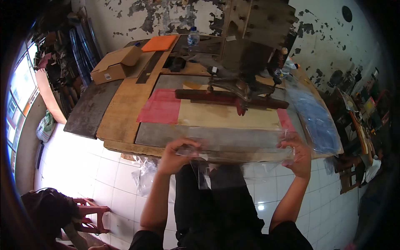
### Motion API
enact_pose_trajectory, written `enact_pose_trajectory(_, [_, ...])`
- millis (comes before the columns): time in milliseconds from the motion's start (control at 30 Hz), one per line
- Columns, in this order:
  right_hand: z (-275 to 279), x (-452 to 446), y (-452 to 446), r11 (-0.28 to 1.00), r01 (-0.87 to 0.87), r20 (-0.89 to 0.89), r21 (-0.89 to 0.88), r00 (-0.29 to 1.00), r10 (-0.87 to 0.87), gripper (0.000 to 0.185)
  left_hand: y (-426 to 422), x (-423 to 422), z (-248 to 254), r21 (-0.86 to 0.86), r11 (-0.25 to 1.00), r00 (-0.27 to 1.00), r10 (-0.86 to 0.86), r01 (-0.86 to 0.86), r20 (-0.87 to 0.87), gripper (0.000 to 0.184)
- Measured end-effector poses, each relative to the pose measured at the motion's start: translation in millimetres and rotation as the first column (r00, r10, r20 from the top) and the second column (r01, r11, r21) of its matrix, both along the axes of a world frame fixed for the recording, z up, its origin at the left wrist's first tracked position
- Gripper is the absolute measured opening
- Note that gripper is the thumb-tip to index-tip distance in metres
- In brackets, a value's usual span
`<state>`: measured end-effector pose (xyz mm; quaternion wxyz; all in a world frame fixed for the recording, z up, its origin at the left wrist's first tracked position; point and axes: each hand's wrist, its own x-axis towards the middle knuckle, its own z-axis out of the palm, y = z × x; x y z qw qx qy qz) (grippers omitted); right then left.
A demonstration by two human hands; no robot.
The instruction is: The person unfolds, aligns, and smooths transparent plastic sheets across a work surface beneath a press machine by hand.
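Observation:
In front of my lap, a clear plastic sheet (233,159) stretches between my two hands, blurred by motion. My left hand (177,155) pinches its left end, thumb under the fingers. At the other end my right hand (297,155) has its fingers curled around the sheet's edge. Just beyond lies a grey plate (166,134) carrying a pale yellow sheet (225,118), with a pink-red piece (159,106) on its left and a smaller one (285,120) on its right. A dark press bar (200,95) hangs over the yellow sheet.
The press column (258,33) rises behind the bar. Stacked clear plastic (314,118) lies at the table's right. A cardboard box (114,66), orange sheet (159,43) and water bottle (193,38) sit at the back. A red stool (93,214) and another person's arm are at lower left.

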<state>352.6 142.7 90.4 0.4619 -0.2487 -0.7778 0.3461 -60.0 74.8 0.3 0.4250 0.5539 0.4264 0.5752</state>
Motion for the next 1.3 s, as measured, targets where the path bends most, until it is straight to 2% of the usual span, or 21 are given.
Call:
enact_pose_trajectory(67, [7,4,-11,0.999,0.029,-0.001,0.025,1.000,-0.029,0.048,-10,1,6,0.015,1.000,1.000,-0.004,0.004,0.020,0.030])
enact_pose_trajectory(100, [10,10,-14,0.999,0.031,-0.002,0.026,1.000,-0.031,0.048,-15,3,11,0.032,0.999,0.999,-0.008,0.007,0.037,0.032])
enact_pose_trajectory(167, [15,23,-19,0.995,0.090,0.116,0.043,0.989,-0.094,0.041,-25,13,25,0.028,1.000,0.999,0.003,-0.004,0.045,0.040])
enact_pose_trajectory(200, [18,26,-22,0.995,0.088,0.113,0.047,0.989,-0.093,0.041,-27,18,30,0.091,0.996,1.000,0.017,-0.019,0.021,0.043])
enact_pose_trajectory(233, [20,27,-24,0.996,0.084,0.068,0.035,0.994,-0.086,0.038,-29,22,34,0.156,0.987,0.999,0.033,-0.032,-0.005,0.047])
enact_pose_trajectory(300, [21,32,-25,0.997,0.078,0.017,0.028,0.997,-0.078,0.035,-31,26,36,0.156,0.987,0.996,0.047,-0.034,-0.079,0.047])
enact_pose_trajectory(367, [20,38,-22,0.992,0.098,-0.037,0.074,0.995,-0.096,0.031,-31,34,38,0.252,0.967,0.996,0.045,-0.023,-0.082,0.027])
enact_pose_trajectory(500, [26,33,-26,0.997,0.081,-0.197,0.002,0.977,-0.079,0.029,-27,47,41,0.298,0.953,0.996,0.076,-0.060,-0.043,0.029])
enact_pose_trajectory(567, [25,33,-25,0.983,0.131,-0.222,-0.126,0.962,-0.157,0.025,-26,51,44,0.153,0.981,0.991,0.112,-0.122,0.069,0.036])
enact_pose_trajectory(600, [24,31,-25,0.983,0.130,-0.228,-0.127,0.961,-0.157,0.025,-25,54,47,0.154,0.981,0.992,0.112,-0.121,0.062,0.036])
enact_pose_trajectory(667, [25,28,-22,0.966,0.168,-0.261,-0.198,0.941,-0.217,0.023,-25,62,58,0.108,0.959,0.965,0.254,-0.260,0.072,0.042])
enact_pose_trajectory(800, [28,26,-14,0.967,0.157,-0.286,-0.199,0.935,-0.211,0.023,-17,70,72,0.076,0.952,0.953,0.289,-0.296,0.091,0.043])
enact_pose_trajectory(867, [31,23,-9,0.962,0.178,-0.298,-0.209,0.925,-0.236,0.022,-9,72,74,0.022,0.946,0.936,0.316,-0.323,0.154,0.041])
enact_pose_trajectory(1000, [35,25,-3,0.954,0.176,-0.271,-0.241,0.932,-0.241,0.021,1,64,64,-0.024,0.952,0.936,0.305,-0.306,0.174,0.038])
enact_pose_trajectory(1067, [39,26,-5,0.971,0.136,-0.224,-0.198,0.958,-0.180,0.015,-1,51,55,-0.051,0.962,0.962,0.269,-0.266,0.047,0.033])
enact_pose_trajectory(1100, [39,28,-4,0.970,0.139,-0.222,-0.200,0.958,-0.183,0.015,-3,44,55,-0.054,0.963,0.963,0.267,-0.265,0.047,0.033])
enact_pose_trajectory(1167, [38,33,-4,0.998,-0.035,-0.185,-0.048,0.982,0.025,0.027,-10,36,62,0.267,0.935,0.941,0.285,-0.233,-0.180,0.036])
enact_pose_trajectory(1200, [41,31,-5,0.998,-0.037,-0.183,-0.050,0.983,0.027,0.027,-17,34,75,0.179,0.966,0.974,0.208,-0.189,-0.093,0.057])
enact_pose_trajectory(1233, [46,27,-8,0.993,-0.102,-0.196,-0.057,0.977,0.089,0.039,-21,35,88,0.176,0.965,0.973,0.212,-0.193,-0.094,0.057])
enact_pose_trajectory(1267, [50,22,-10,0.984,-0.168,-0.210,-0.063,0.966,0.152,0.052,-22,36,100,0.289,0.946,0.941,0.221,-0.144,-0.255,0.067])
enact_pose_trajectory(1300, [53,17,-11,0.982,-0.176,-0.211,-0.065,0.965,0.159,0.052,-24,37,111,0.388,0.919,0.881,0.244,-0.076,-0.406,0.078])
